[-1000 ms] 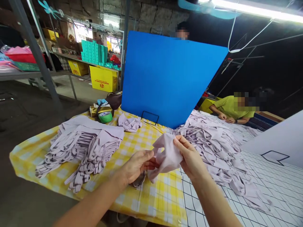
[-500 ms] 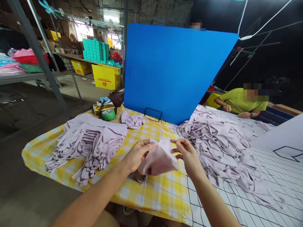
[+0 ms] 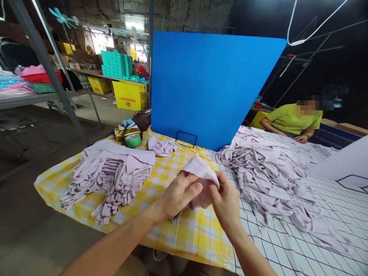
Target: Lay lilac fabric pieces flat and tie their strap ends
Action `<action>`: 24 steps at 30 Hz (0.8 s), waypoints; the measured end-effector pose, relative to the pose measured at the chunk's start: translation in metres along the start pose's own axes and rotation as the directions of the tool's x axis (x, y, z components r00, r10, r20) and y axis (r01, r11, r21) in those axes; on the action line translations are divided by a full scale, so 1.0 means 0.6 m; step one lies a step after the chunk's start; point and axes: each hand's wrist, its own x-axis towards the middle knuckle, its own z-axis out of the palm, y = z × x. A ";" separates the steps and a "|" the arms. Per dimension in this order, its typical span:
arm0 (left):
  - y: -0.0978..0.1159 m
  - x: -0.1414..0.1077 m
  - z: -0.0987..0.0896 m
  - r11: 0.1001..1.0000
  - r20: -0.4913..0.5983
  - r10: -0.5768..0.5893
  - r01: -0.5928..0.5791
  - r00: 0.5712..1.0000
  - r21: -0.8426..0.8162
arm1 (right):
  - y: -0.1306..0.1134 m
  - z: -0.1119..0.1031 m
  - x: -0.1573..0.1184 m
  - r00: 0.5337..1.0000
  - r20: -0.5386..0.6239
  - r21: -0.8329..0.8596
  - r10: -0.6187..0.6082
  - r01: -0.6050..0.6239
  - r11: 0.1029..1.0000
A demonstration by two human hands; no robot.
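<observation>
Above the yellow checked cloth, a small pale mauve fabric piece (image 3: 198,168) is raised between my two hands, its top folded to a peak. My left hand (image 3: 181,193) has its fingertips tucked under the fabric and its thumb across the front. My right hand (image 3: 225,199) pinches the fabric's right edge, fingers closed. Nearest on the left lies a neat stack of mauve fabric pieces (image 3: 115,151), their strap-like ends hanging toward me. A loose crumpled piece (image 3: 162,146) rests behind my hands. Some small dark stuff under my left wrist is mostly hidden.
A tall blue panel (image 3: 207,88) stands on a black wire foot at the table's back. To the right, a large tangled heap of mauve fabric (image 3: 267,165) covers white grid cloth (image 3: 276,245). Green tape (image 3: 133,141) sits back left. Another person (image 3: 293,119) works beyond the heap.
The fabric has been turned and lifted to a peak. My right hand has closed on its edge, and my left fingers have slid under it. The other person's hands have lowered.
</observation>
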 end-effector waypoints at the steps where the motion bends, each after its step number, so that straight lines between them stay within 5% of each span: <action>1: -0.011 -0.002 -0.001 0.986 -0.024 0.027 -0.022 0.999 0.167 | -0.006 -0.013 0.002 0.999 -0.036 0.003 -0.027 0.028 1.000; 5: -0.067 -0.014 -0.002 0.798 -0.016 -0.019 0.025 1.000 0.602 | -0.033 -0.062 0.003 0.988 -0.145 -0.024 -0.047 0.044 0.999; 8: -0.093 -0.032 -0.005 0.761 -0.033 -0.145 0.133 0.989 0.635 | -0.041 -0.085 0.003 0.985 -0.170 -0.029 -0.009 0.004 1.000; 12: -0.096 -0.051 -0.019 0.876 -0.136 -0.287 0.318 0.948 0.362 | -0.033 -0.093 0.006 0.996 -0.085 -0.042 0.015 -0.019 0.999; 15: -0.085 -0.049 -0.030 0.930 -0.181 -0.325 0.278 0.928 -0.241 | -0.027 -0.083 -0.010 0.989 0.139 -0.118 -0.047 0.064 0.991; 17: -0.072 -0.041 -0.037 0.678 -0.148 -0.326 0.121 0.934 -0.725 | -0.024 -0.070 -0.034 0.909 0.409 -0.145 -0.085 0.157 0.977; 18: -0.066 -0.038 -0.040 0.511 -0.121 -0.317 0.062 0.941 -0.857 | -0.022 -0.062 -0.049 0.827 0.555 -0.132 -0.095 0.201 0.971; 20: -0.055 -0.035 -0.045 0.259 -0.055 -0.308 0.028 0.950 -0.965 | -0.013 -0.045 -0.077 0.649 0.754 -0.080 -0.102 0.245 0.966; 21: -0.051 -0.035 -0.046 0.180 -0.017 -0.305 0.040 0.952 -0.983 | -0.007 -0.036 -0.087 0.599 0.794 -0.059 -0.103 0.244 0.968; 22: -0.048 -0.037 -0.048 0.121 0.020 -0.298 0.059 0.954 -0.991 | 0.001 -0.029 -0.094 0.588 0.802 -0.047 -0.102 0.234 0.971; 24: -0.045 -0.044 -0.049 0.050 0.094 -0.274 0.112 0.957 -0.992 | 0.016 -0.016 -0.095 0.674 0.733 -0.046 -0.096 0.189 0.981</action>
